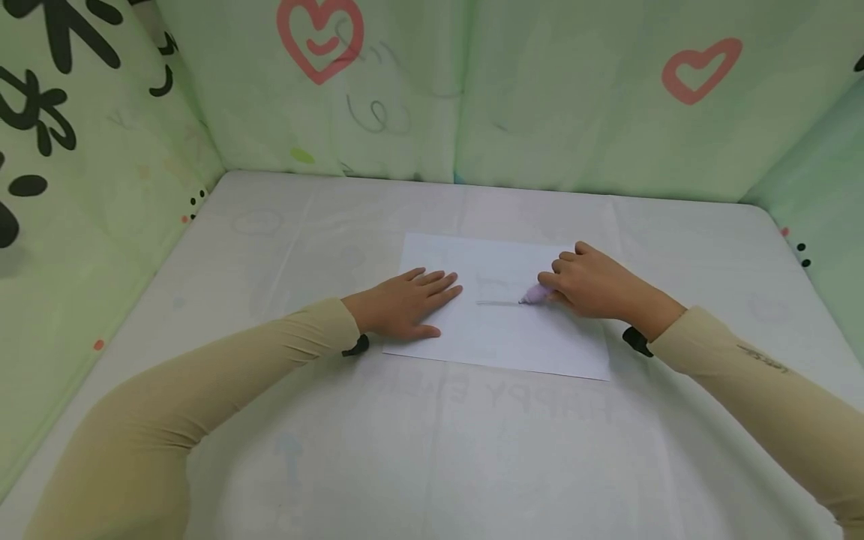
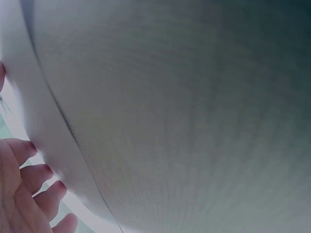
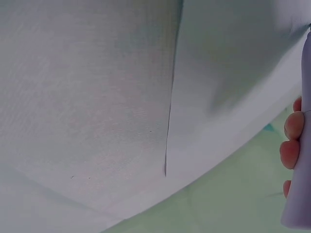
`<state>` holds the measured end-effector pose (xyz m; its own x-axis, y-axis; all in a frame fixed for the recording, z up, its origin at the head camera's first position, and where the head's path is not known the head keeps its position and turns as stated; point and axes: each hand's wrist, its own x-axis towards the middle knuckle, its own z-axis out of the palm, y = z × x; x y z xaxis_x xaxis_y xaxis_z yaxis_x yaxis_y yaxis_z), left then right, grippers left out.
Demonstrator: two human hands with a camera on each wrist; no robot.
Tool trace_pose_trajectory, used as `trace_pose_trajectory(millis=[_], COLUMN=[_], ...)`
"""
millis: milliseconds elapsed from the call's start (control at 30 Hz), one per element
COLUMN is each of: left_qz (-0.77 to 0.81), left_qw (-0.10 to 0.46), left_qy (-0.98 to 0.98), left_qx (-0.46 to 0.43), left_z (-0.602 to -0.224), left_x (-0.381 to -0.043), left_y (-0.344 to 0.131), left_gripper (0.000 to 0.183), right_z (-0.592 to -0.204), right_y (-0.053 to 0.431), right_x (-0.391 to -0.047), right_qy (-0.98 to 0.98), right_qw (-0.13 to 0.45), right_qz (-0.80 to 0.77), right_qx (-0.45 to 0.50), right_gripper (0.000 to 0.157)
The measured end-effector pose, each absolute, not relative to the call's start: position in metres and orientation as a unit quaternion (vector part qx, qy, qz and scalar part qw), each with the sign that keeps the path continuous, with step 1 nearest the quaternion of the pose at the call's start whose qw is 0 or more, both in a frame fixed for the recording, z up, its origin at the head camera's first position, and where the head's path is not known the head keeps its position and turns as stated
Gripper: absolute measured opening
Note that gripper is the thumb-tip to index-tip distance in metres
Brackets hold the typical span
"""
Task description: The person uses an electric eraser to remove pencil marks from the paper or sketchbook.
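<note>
A white sheet of paper (image 1: pixel 499 345) lies on the table with a short grey line (image 1: pixel 496 303) across its middle. Spread flat, my left hand (image 1: pixel 405 304) rests on the paper's left part, thumb apart from the fingers. My right hand (image 1: pixel 590 281) grips a thick lavender pen-shaped tool (image 1: pixel 535 294), its dark thin tip at the line's right end. In the right wrist view the same tool (image 3: pixel 302 160) shows a wide, smooth body with fingertips (image 3: pixel 290 154) curled round it. Only part of the left hand (image 2: pixel 24 189) appears in the left wrist view.
The table (image 1: pixel 337 457) has a white cloth with faint prints showing through. Pale green curtains (image 1: pixel 540 112) with hearts and dark drawings stand behind it and at both sides. Dark wrist straps (image 1: pixel 637 341) sit at the sleeve cuffs.
</note>
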<state>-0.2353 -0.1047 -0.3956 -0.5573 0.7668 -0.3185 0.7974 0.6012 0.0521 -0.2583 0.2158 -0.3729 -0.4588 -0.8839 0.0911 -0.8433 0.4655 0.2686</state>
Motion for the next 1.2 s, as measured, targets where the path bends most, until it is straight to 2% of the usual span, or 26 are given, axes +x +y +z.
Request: trace_pose_trajectory(millis=[1200], left_qz=[-0.051], left_qw=[0.149], left_qy=[0.881], left_qx=[0.445], left_z=[-0.3944], left_x=[-0.2343], left_y=[-0.1038], left_gripper=[0.072], right_z=[-0.3711], right_y=[0.2150], right_x=[-0.2573], right_qy=[-0.848], right_qw=[0.107], right_qz=[-0.097], right_qx=[0.509], right_gripper=[0.022])
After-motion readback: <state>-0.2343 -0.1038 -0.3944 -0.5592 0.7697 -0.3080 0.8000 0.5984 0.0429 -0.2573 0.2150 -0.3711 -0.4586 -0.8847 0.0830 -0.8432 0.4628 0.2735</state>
